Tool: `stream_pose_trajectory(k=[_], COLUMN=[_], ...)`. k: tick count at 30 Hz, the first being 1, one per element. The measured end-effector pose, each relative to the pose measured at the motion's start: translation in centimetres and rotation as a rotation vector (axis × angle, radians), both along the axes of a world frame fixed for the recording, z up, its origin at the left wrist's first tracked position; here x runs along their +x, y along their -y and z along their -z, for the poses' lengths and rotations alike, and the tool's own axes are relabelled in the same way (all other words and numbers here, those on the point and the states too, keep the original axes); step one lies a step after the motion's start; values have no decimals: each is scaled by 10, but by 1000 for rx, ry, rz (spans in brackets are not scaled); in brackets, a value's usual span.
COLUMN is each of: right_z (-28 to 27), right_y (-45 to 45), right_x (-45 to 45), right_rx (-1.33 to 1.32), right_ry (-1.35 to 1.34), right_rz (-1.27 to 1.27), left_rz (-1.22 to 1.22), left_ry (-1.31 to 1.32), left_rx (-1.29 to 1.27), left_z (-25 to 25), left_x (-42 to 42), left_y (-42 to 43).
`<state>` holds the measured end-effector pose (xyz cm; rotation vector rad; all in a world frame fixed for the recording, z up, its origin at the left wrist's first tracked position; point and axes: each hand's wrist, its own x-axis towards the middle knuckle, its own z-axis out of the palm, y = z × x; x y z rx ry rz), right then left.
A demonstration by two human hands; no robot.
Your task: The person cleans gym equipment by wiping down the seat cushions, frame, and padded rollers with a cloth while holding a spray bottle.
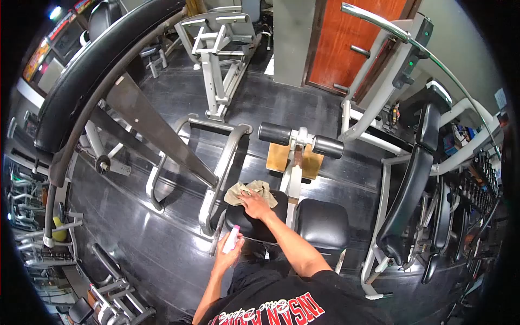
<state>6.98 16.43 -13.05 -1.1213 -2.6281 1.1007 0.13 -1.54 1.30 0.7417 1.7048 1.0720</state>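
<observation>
Right hand (257,206), grip open and flat, on a tan cloth (235,194) at the far end of the left pad (252,227). Nearer, the left hand's (229,255) grip closes around a pink-and-white bottle (232,239).

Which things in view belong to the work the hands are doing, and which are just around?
In use:
- beige cloth, under the right hand
- white-and-pink bottle, in the left hand
- left seat pad, beneath the cloth

Just around:
- neighbouring seat pad
- reddish door
- black-padded bench
</observation>
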Motion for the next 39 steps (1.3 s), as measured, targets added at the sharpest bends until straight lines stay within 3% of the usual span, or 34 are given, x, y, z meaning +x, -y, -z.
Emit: stream_pose_trajectory(k=[2,4,6,7,10,15,18,23,25,26,28,31,36,39], right_z=[4,44,59,11,57,64,23,13,24,21,70,44,36,40], right_y=[-12,-30,-46,-54,-64,-49,-42,-39,-44,-49,-60,-63,-53,-31], right_x=[28,62,101,108,102,9,-53,-65,-45,-32,-13,37,2,-43], right_rx=[-81,84,-139,-278,-284,-87,-118,9,-98,-112,-179,-180,-185,-54], right_ry=[-10,80,92,236,163,101,264,388,72,109,119,275,392,249], right_rz=[36,68,235,283,330,196,-50,-286,-51,-40,46,215,345,158], left_rz=[-6,-30,-36,-36,-91,-115,-153,-164,-155,-148,-130,-100,-50,-32], left_ry=[-11,-28,-43,-57,29,2,12,20,23,23,16,40,28,4], left_rx=[-2,8,5,4,-10,-47,-63,-74,-85,-100,-73,-28,1,-18], left_z=[2,8,10,11,16,15,15,6,5,6,8,2,9,3], left_x=[1,-1,-4,-4,-3,-6,-8,-12,-16,-17,-21,-28,-50,-64], left_y=[-3,-3,2,5,12,15,18,14,12,12,15,16,35,45])
